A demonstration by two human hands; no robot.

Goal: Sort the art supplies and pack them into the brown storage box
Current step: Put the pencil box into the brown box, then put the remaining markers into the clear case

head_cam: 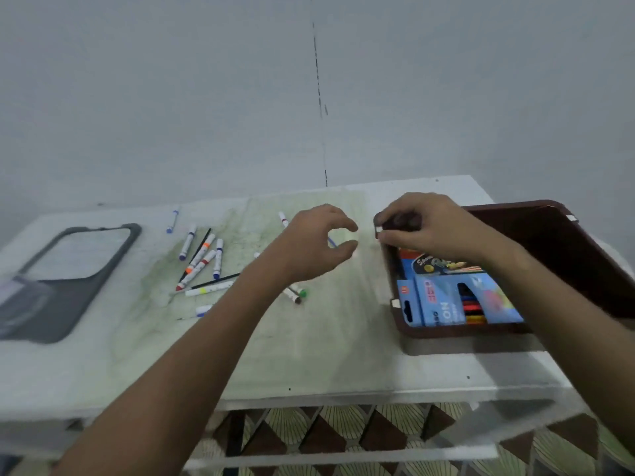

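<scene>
We look down on a pale, green-stained worktop (309, 338) set against a grey wall. At three o'clock on it sits the brown storage box (567, 262), a dark brown rectangular tray with rounded corners. Inside it, toward its near left corner, lies a blue cardboard crayon pack (443, 300) with a window showing coloured sticks, and just behind that a dark printed packet (436, 264), partly hidden by our right wrist.

Our right hand (426, 225) is at the box's far left corner, fingers curled down and pinching something small and dark there; motion blur keeps us from telling what it is. Our left hand (316, 242) hovers above the middle of the worktop, thumb and fingers bent into an open C with a gap between them, holding nothing we can see.

At ten o'clock from the left hand lies a loose scatter of white-barrelled felt markers (201, 259) with blue, orange and red caps, crossed by thin black sticks. Two more markers, one green-capped (299, 293), lie just beside the left forearm. At nine o'clock on the worktop rests a grey-framed board (68, 276).
</scene>
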